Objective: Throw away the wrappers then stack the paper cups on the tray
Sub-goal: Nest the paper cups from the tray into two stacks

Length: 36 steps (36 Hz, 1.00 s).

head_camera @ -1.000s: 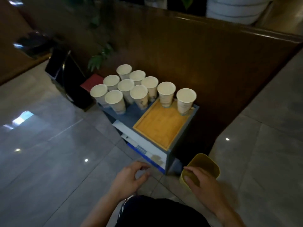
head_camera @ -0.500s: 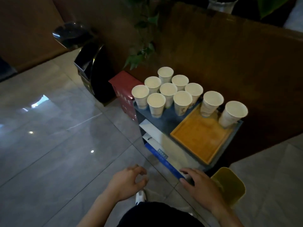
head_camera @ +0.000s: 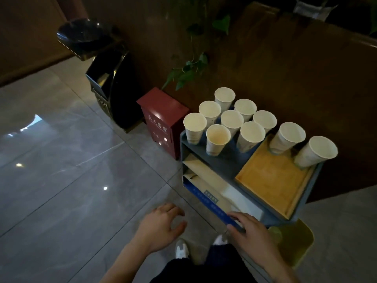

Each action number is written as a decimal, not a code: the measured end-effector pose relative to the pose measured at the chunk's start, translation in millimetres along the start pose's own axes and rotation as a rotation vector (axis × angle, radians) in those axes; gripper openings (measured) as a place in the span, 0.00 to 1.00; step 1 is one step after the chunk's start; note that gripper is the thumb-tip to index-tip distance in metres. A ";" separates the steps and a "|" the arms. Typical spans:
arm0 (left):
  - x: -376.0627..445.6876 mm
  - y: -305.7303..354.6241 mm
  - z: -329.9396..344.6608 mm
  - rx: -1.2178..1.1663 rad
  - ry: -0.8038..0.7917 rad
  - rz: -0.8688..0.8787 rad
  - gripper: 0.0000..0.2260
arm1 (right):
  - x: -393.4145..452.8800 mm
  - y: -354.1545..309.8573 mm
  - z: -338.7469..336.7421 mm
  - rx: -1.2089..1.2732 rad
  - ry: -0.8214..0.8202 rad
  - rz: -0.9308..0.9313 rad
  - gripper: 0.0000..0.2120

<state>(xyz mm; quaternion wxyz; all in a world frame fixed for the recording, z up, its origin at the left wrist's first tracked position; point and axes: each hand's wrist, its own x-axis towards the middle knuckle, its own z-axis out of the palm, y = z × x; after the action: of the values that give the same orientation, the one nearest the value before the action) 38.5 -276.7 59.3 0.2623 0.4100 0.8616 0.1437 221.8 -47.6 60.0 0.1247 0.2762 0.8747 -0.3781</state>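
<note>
Several white paper cups (head_camera: 231, 121) stand upright in a cluster on the grey top of a low stand (head_camera: 220, 162). Two more cups (head_camera: 289, 137) stand at the far edge of an orange wooden tray (head_camera: 271, 178) on the stand's right side. A small yellow bin (head_camera: 293, 242) sits on the floor at the lower right, beside the stand. My left hand (head_camera: 161, 227) hovers open over the floor tiles, holding nothing. My right hand (head_camera: 251, 233) is spread flat near the stand's front corner, empty, just left of the yellow bin. No wrappers show.
A red box (head_camera: 163, 119) stands on the floor left of the stand. Behind it is a black bin (head_camera: 114, 86) with a dark bowl on top. A brown wooden wall (head_camera: 285, 78) with hanging green leaves backs the stand. White and blue sheets (head_camera: 216, 193) lie on the stand's lower shelf.
The view has swung left and closer, so the stand and yellow bin now sit further right. My right hand came off the yellow bin's rim and now hovers beside the stand's front corner.
</note>
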 end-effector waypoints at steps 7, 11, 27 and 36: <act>25.0 -10.4 -9.7 -0.031 0.086 0.021 0.18 | 29.9 -9.5 -5.0 0.007 0.024 0.006 0.17; 45.7 -10.2 -19.0 -0.046 0.104 0.033 0.17 | 55.7 -9.1 -15.3 -0.026 -0.002 -0.003 0.18; 134.4 -1.4 -54.0 -0.088 0.331 0.053 0.17 | 134.9 -16.4 -68.7 0.163 0.063 -0.086 0.20; 178.6 1.0 -69.1 -0.116 0.443 0.065 0.26 | 156.8 -24.7 -75.7 0.298 0.232 -0.130 0.28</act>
<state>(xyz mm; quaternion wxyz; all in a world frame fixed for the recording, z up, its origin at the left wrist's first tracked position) -94.2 -138.7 56.8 0.0849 0.3802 0.8749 0.2878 78.9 54.7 59.5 -0.0439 0.2764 0.8335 -0.4764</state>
